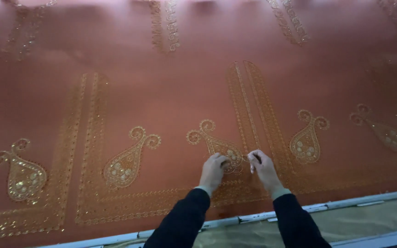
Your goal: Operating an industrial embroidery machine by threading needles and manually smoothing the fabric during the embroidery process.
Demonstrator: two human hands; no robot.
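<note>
A wide sheet of rust-orange fabric (171, 92) lies stretched flat, its near edge held along a pale frame rail (299, 210) that runs across the bottom of the view. Both hands work at one spot near that edge, on a gold paisley motif (217, 146) stitched with beads or sequins. The left hand (212, 172) rests knuckles-up on the cloth with its fingers curled down onto the lower part of the motif, pressing or steadying it; it does not appear to grasp anything. The right hand (263, 169) is just beside it, fingers pinched together on a small slim thing, perhaps a needle or hook, though it is too small to make out. Dark sleeves (184, 220) cover both forearms. Judging from how the cloth lies, the work looks well advanced: matching paisleys sit to the left (125, 160), far left (21, 174) and right (305, 140), all filled with gold, and the long beaded bands (253, 105) and the bottom border (129, 206) look complete. A further paisley at the far right (384, 131) appears dimmer and thinner, which may be less filling or only poorer light; I cannot tell which. What seems left is the finishing of the motif under the hands and perhaps that far-right one
</note>
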